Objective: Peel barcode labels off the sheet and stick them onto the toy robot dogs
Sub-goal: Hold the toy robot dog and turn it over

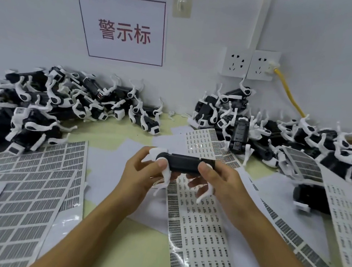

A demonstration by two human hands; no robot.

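Left hand (144,173) and right hand (219,181), fingers curled around one toy robot dog (185,164).

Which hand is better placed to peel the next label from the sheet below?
Probably the right hand: it lies directly over the label sheet, while the left hand grips the toy dog beside it.

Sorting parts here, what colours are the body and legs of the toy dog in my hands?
The toy dog has a black body and white legs, seen in the head view.
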